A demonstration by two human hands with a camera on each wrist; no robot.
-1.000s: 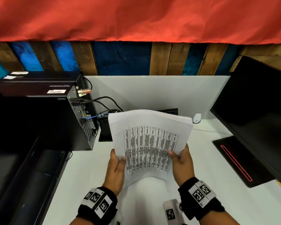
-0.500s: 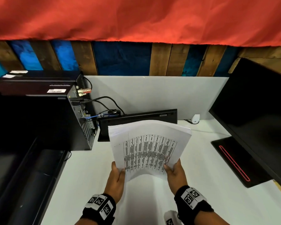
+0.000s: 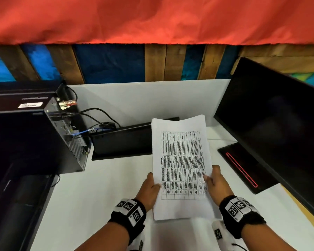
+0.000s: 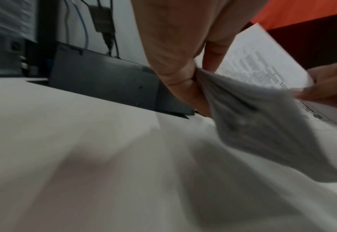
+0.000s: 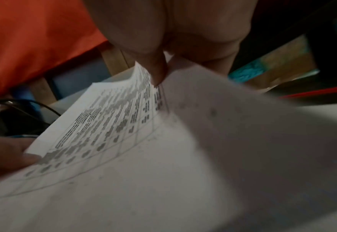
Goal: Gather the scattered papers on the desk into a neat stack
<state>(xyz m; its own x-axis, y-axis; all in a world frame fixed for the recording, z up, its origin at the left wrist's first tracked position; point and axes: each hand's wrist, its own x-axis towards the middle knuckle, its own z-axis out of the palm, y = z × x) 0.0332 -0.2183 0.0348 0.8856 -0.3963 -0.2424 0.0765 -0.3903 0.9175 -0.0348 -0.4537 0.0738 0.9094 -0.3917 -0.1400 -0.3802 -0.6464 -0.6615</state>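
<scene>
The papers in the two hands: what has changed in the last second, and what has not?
The papers were turned from wide to tall and shifted right, toward the monitor. The left hand and right hand kept their grip on the side edges. The computer case did not move.

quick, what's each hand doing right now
Left hand: grips the left edge of the papers, thumb on top.
Right hand: grips the right edge of the same papers, thumb on top.

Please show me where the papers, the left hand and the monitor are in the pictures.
papers (image 3: 181,160): head view, printed table on the top sheet.
left hand (image 3: 149,187): head view, back of the hand.
monitor (image 3: 272,124): head view, dark screen.
</scene>
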